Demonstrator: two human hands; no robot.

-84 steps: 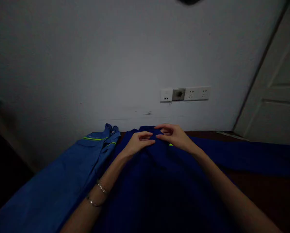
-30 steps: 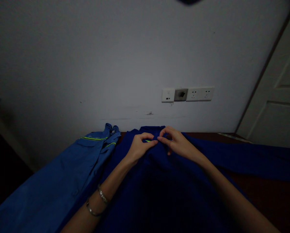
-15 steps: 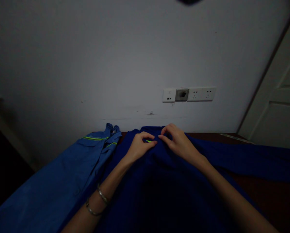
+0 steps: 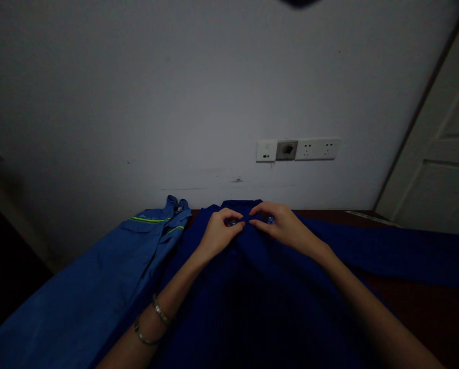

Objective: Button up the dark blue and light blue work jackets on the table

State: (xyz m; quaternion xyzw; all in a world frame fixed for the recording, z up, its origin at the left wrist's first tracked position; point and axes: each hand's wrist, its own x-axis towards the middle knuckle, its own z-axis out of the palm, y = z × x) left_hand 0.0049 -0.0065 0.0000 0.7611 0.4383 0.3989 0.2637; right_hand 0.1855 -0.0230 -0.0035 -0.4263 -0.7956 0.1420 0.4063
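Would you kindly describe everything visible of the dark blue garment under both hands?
The dark blue garment looks like a cloth jacket, spread on a dark surface, collar toward the wall, one long sleeve stretched right. The left hand and right hand are at its creased upper part, perhaps pinching it; a whitish mark shows beside the right hand. Shadow obscures its lower part.

From my end I see a deep royal-blue garment (image 4: 248, 261), plain apart from small white marks (image 4: 271, 220). Left of that garment I get a lighter, mid-blue jacket (image 4: 95, 277) with neon yellow-green stripes (image 4: 149, 220), while the surface (image 4: 425, 312) under the garment shows dark reddish brown. Behind it, I have a grey wall (image 4: 175, 102) and white sockets (image 4: 317, 149) beside one grey-framed square (image 4: 287, 150).
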